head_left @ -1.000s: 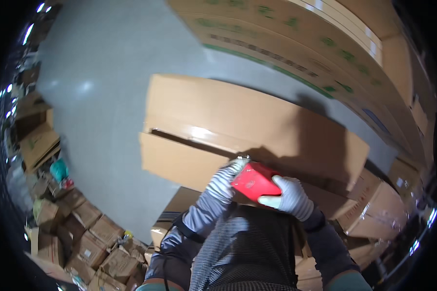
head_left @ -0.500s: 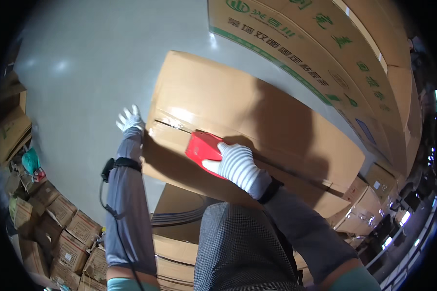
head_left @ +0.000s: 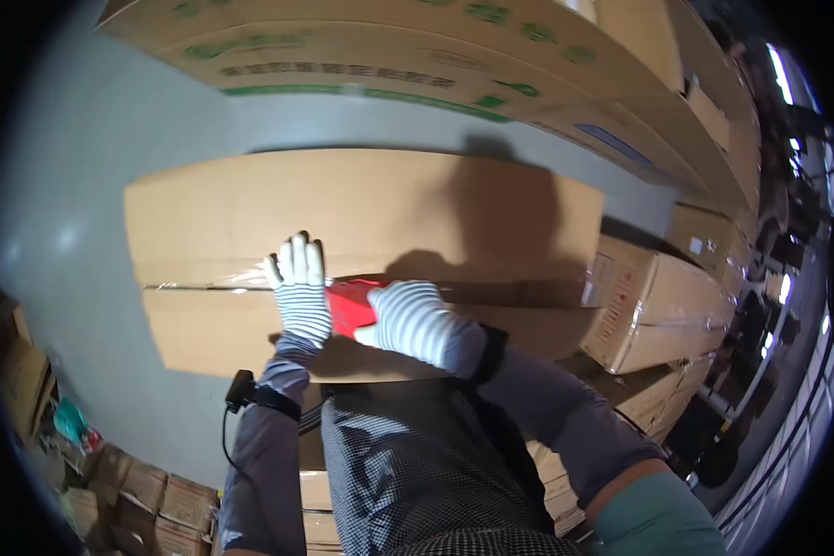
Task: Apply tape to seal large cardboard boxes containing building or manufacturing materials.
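Observation:
A long brown cardboard box (head_left: 361,204) lies crosswise before me, its flaps meeting along a lengthwise seam. Shiny clear tape shows at parts of that seam. My right hand (head_left: 412,320), in a grey-and-white striped glove, is closed round a red tape dispenser (head_left: 350,306) over the middle of the box. Just left of it my left hand (head_left: 301,283), gloved the same way, rests on the box top with its fingers stretched out. The dispenser's underside and its far end are hidden by my hands.
Beyond the box stands a large carton (head_left: 361,65) with green print. At the right are taped cartons (head_left: 663,296), close to the box's end. Smaller cartons (head_left: 144,491) are piled at the lower left, near a teal bag (head_left: 69,419). Grey floor (head_left: 74,278) shows at the left.
My left hand has come from beyond the box's left end onto its top, beside the dispenser. My right hand still grips the dispenser. The whole view has turned, so the box now lies more level.

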A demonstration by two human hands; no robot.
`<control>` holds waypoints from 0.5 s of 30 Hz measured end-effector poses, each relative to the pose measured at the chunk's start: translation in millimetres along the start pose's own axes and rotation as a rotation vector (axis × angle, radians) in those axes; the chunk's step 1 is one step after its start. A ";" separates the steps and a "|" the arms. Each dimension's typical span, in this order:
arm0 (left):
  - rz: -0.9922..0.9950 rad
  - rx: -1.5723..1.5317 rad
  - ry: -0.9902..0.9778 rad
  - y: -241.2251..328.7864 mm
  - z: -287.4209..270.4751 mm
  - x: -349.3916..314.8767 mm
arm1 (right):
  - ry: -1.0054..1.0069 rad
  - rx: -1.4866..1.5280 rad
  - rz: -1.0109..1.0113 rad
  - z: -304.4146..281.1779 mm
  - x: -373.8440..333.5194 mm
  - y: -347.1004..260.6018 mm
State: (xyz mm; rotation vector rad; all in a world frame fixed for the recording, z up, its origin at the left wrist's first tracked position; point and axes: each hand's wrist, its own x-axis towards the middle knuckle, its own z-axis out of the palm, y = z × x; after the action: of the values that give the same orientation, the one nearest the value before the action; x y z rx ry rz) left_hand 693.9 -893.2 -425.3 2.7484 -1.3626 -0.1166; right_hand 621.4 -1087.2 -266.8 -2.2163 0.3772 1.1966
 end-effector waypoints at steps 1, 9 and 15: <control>0.022 -0.125 -0.098 61.1 -7.8 11.3 | 0.019 -0.012 0.015 8.9 -22.4 54.1; 0.257 -0.382 -0.299 328.7 -18.6 60.5 | 0.346 0.122 0.345 28.5 -244.0 338.2; 0.537 -0.647 -0.311 424.3 -51.2 77.6 | 0.721 1.464 0.256 56.2 -355.7 386.2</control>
State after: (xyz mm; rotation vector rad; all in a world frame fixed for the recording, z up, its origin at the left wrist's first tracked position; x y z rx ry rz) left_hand 410.2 -1209.7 -335.6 1.8306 -1.6984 -0.8094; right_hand 193.5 -1366.9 -134.4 -1.1411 1.3153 -0.0489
